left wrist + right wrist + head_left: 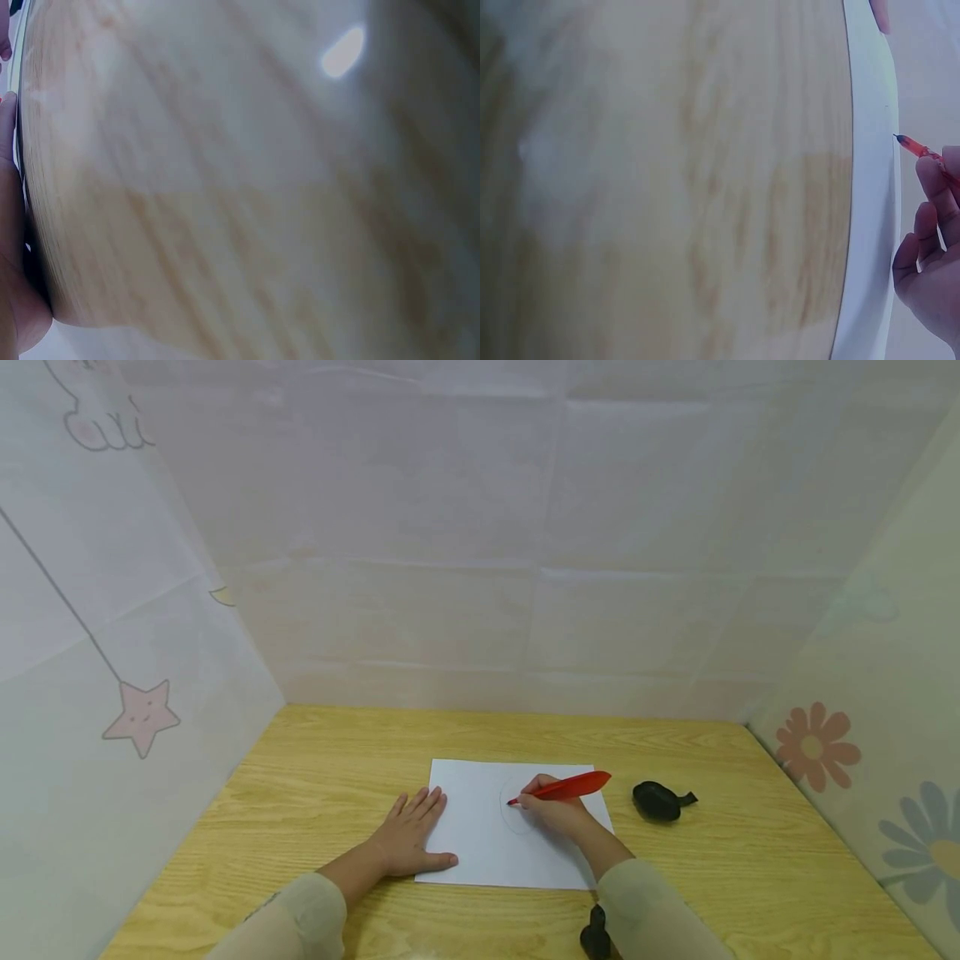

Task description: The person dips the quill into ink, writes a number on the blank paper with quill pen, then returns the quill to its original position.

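A white sheet of paper (480,827) lies on the wooden table, bearing a thin, faint oval line. My right hand (558,810) pinches a red feather pen (570,786), its dark tip at the paper beside that line. In the right wrist view the pen's red shaft (915,146) shows between the fingertips, with the other fingers curled below. My left hand (411,837) rests flat with fingers spread across the paper's left edge. Only a sliver of the left hand (9,225) appears at the left border of the left wrist view.
A dark, rounded object with a short stem (657,802) lies on the table (330,760) right of the paper. Another dark object (596,935) sits near the front, partly behind the right sleeve. Pale printed cloth walls (420,627) stand around the table.
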{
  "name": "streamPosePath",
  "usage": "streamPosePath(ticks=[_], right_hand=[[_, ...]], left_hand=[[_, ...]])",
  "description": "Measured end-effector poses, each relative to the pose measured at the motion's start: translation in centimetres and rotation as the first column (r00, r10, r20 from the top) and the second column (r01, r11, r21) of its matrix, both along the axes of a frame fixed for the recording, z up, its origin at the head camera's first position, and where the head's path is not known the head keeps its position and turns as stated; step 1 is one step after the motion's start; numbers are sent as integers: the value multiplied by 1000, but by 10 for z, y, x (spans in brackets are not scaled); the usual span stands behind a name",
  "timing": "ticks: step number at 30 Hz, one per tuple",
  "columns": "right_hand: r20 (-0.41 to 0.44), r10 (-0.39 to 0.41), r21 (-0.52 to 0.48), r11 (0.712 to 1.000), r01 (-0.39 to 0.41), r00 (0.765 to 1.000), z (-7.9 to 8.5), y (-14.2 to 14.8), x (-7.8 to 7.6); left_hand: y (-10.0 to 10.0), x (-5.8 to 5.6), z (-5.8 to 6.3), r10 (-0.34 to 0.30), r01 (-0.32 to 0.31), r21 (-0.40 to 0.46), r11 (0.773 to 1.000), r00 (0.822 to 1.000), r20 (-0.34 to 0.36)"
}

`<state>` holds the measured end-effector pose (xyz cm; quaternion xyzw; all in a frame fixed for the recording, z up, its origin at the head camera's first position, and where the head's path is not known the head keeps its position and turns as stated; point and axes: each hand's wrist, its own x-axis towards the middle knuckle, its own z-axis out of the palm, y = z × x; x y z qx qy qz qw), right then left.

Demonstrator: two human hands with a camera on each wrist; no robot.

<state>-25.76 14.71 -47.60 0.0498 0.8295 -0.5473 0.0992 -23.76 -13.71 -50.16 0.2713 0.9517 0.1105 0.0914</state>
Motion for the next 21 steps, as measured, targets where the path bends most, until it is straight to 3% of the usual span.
streamPosePath(ticks=[6, 21], right_hand=[[-5, 15, 16, 1000, -15, 1000, -3, 0, -1], [2, 51, 19, 999, -51, 999, -4, 0, -1]], left_hand=[[2, 3, 11, -7, 7, -26, 1000, 1000, 2], [0, 2, 5, -17, 17, -13, 1000, 1000, -15]])
